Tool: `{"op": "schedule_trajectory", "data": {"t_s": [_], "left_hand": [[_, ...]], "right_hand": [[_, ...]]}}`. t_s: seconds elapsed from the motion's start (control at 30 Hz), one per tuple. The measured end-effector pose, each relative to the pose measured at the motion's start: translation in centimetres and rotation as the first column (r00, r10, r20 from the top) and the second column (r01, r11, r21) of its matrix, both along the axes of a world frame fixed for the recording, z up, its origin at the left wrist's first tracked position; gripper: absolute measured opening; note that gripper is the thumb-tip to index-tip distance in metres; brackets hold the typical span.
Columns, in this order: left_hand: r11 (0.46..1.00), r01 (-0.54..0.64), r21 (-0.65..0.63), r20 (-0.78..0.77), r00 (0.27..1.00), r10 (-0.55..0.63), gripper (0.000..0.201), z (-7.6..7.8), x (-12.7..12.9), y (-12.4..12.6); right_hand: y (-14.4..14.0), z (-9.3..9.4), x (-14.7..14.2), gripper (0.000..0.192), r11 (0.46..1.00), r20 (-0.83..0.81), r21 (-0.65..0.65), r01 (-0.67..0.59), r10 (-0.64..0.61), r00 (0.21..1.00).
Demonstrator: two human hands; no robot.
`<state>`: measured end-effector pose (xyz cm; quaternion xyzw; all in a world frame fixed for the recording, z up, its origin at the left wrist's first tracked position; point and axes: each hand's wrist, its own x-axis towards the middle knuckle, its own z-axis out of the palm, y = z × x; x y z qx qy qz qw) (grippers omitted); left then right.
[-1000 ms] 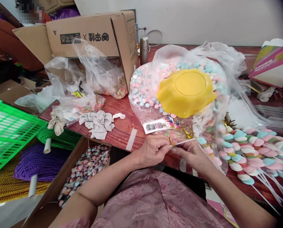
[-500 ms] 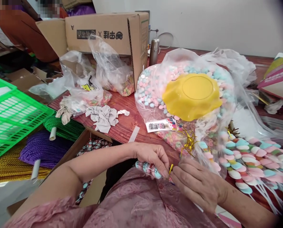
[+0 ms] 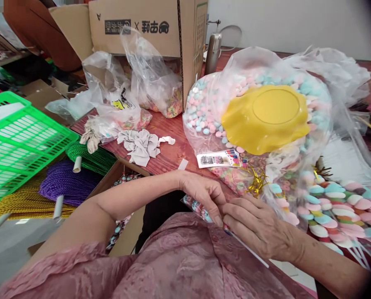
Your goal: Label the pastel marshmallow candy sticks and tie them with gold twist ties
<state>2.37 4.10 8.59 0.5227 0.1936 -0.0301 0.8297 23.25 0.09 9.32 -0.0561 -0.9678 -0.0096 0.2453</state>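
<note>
Green plastic crate (image 3: 20, 141) far left, off the table edge, with purple cord (image 3: 65, 185) and green cord (image 3: 93, 155) coiled just below it. Further right, crumpled grey cloth (image 3: 141, 145) on the red-brown table (image 3: 169, 141), a cardboard box (image 3: 148, 29) behind.

Then the left hand (image 3: 204, 193), fingers pinched on the clear-wrapped candy skewer (image 3: 199, 207). Skewer low, right at the chest, over pink fabric. Long axis slanted: candy end up and left under the left hand, bare white stick (image 3: 250, 249) running down and right beneath the right hand (image 3: 256, 226). Right hand closed over the neck of the wrapper, where candy ends and stick begins; fingertips of both hands touching there. Both equally near; neither free.

Beyond the hands, gold twist ties (image 3: 255, 182) just above the right knuckles. Behind them a big clear bag of pastel candy (image 3: 204, 112) with a yellow bowl (image 3: 266, 118) upside down on top. Far right, finished skewers (image 3: 337, 203) heaped, sticks pointing toward the table edge.
</note>
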Motion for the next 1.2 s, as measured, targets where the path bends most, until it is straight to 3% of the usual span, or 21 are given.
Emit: {"op": "schedule_trajectory", "data": {"t_s": [0.07,0.17,0.23,0.33,0.37,0.43,0.47,0.5,0.53,0.57,0.63,0.67,0.7,0.73,0.77,0.83,0.93,1.0,1.1,1.17,1.2], "left_hand": [[0.992,0.07,0.103,-0.063,0.996,-0.064,0.019,0.7,-0.9,1.5],[0.902,-0.001,0.432,-0.176,0.981,0.086,0.027,2.1,-2.3,3.1],[0.661,-0.117,0.741,-0.109,0.951,0.29,0.03,3.7,-2.5,2.6],[0.087,-0.13,0.988,0.074,0.877,0.474,0.02,6.1,-1.1,-0.8],[-0.04,-0.042,0.998,0.056,0.87,0.49,0.018,6.4,-0.4,-2.3],[-0.162,0.14,0.977,-0.071,0.925,0.373,0.018,5.9,0.8,-4.6],[-0.163,0.18,0.97,-0.124,0.943,0.307,0.016,5.0,1.2,-5.1],[-0.099,0.192,0.976,-0.158,0.946,0.283,0.014,3.9,1.4,-5.0],[0.021,0.153,0.988,-0.152,0.942,0.299,0.02,2.7,1.5,-4.6],[0.159,0.033,0.987,-0.088,0.931,0.353,0.024,1.6,1.4,-3.8],[0.328,-0.341,0.881,0.15,0.859,0.49,0.036,0.1,1.0,-2.0],[0.36,-0.497,0.79,0.257,0.801,0.541,0.04,-0.3,0.8,-1.3],[0.356,-0.609,0.708,0.348,0.741,0.574,0.041,-0.5,0.7,-0.9],[0.333,-0.681,0.652,0.415,0.688,0.595,0.04,-0.5,0.6,-0.8],[0.303,-0.728,0.615,0.458,0.643,0.614,0.041,-0.5,0.6,-0.9],[0.276,-0.803,0.529,0.478,0.55,0.685,0.056,-0.7,0.7,-1.6],[0.33,-0.913,0.24,0.402,0.403,0.822,0.082,-1.6,0.6,-2.9],[0.38,-0.921,0.083,0.342,0.384,0.858,0.087,-2.1,0.1,-3.6],[0.605,-0.796,0.015,0.241,0.591,0.77,0.062,-2.3,-1.0,-4.7],[0.684,-0.726,0.076,0.197,0.683,0.703,0.042,-2.2,-1.6,-5.3],[0.649,-0.741,0.172,0.197,0.671,0.715,0.036,-2.3,-1.8,-5.6]], "right_hand": [[-0.2,0.7,-0.5,0.026,0.999,-0.007,0.024,0.038,-0.038,0.999],[-0.4,0.9,-1.0,0.03,0.994,0.041,0.07,0.081,-0.084,0.996],[0.0,0.2,-1.0,0.031,0.982,0.098,0.108,0.154,-0.165,0.981],[2.2,-1.1,-0.8,0.027,0.935,0.033,0.004,0.354,-0.354,0.935],[3.1,-1.2,-0.7,0.026,0.906,-0.027,-0.078,0.417,-0.42,0.907],[4.5,-0.8,-0.5,0.023,0.818,-0.115,-0.291,0.496,-0.544,0.831],[4.7,-0.4,-0.6,0.022,0.744,-0.135,-0.454,0.491,-0.602,0.787],[4.6,0.2,-0.8,0.021,0.643,-0.136,-0.626,0.442,-0.648,0.75],[4.2,0.7,-1.2,0.02,0.511,-0.122,-0.789,0.341,-0.674,0.728],[3.6,1.0,-1.7,0.019,0.363,-0.09,-0.905,0.221,-0.672,0.735],[2.0,1.1,-2.6,0.019,0.121,-0.041,-0.992,0.036,-0.581,0.813],[1.4,0.8,-3.0,0.021,0.046,-0.028,-0.999,-0.004,-0.522,0.853],[1.0,0.4,-3.3,0.024,0.029,-0.028,-0.999,-0.017,-0.481,0.876],[0.9,0.0,-3.5,0.025,0.075,-0.029,-0.997,0.006,-0.467,0.884],[0.9,-0.5,-3.5,0.027,0.183,-0.042,-0.982,0.055,-0.487,0.872],[1.2,-1.1,-3.5,0.026,0.479,-0.111,-0.853,0.206,-0.553,0.826],[1.5,-1.4,-3.5,0.017,0.777,-0.28,-0.525,0.347,-0.542,0.792],[1.3,-1.8,-3.7,0.015,0.869,-0.397,-0.338,0.362,-0.48,0.783],[1.0,-3.1,-4.2,0.02,0.907,-0.488,-0.18,0.382,-0.419,0.766],[0.9,-4.0,-4.7,0.015,0.887,-0.463,-0.291,0.359,-0.459,0.759],[0.9,-4.3,-5.0,0.013,0.862,-0.44,-0.369,0.347,-0.491,0.752]]}}
